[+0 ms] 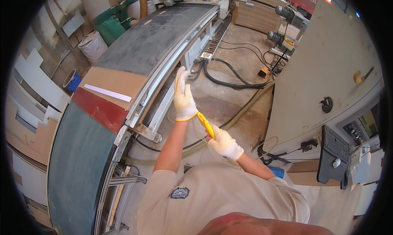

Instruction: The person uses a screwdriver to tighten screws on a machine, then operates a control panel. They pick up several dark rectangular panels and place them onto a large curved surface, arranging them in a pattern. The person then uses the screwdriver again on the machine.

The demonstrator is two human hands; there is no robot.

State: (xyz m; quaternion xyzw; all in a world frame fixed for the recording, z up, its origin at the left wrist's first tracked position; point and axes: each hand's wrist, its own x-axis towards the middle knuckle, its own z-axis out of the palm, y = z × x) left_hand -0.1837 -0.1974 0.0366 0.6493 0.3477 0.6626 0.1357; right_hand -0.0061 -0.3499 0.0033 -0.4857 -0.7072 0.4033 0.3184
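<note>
My left hand [184,100], in a pale knit glove with a yellow cuff, is raised beside the conveyor's near edge. Its fingers stretch upward and hold nothing. A similar glove covers my right hand [224,145], closed around a slim yellow hand tool [206,125]. The tool's far end points at my left wrist and looks close to or against the cuff; its exact kind cannot be made out. Left of my hands, a narrow white strip [107,93] lies on a brown board [116,80] on the conveyor. The board borders a dark red section [100,108].
The long conveyor [159,34] runs along my left, with a green belt section [82,153] nearest me. Black cables [237,85] and pale hoses cross the floor. A large grey cabinet [315,79] and a keyboard shelf [333,153] stand at right. Panels [41,79] lean at far left.
</note>
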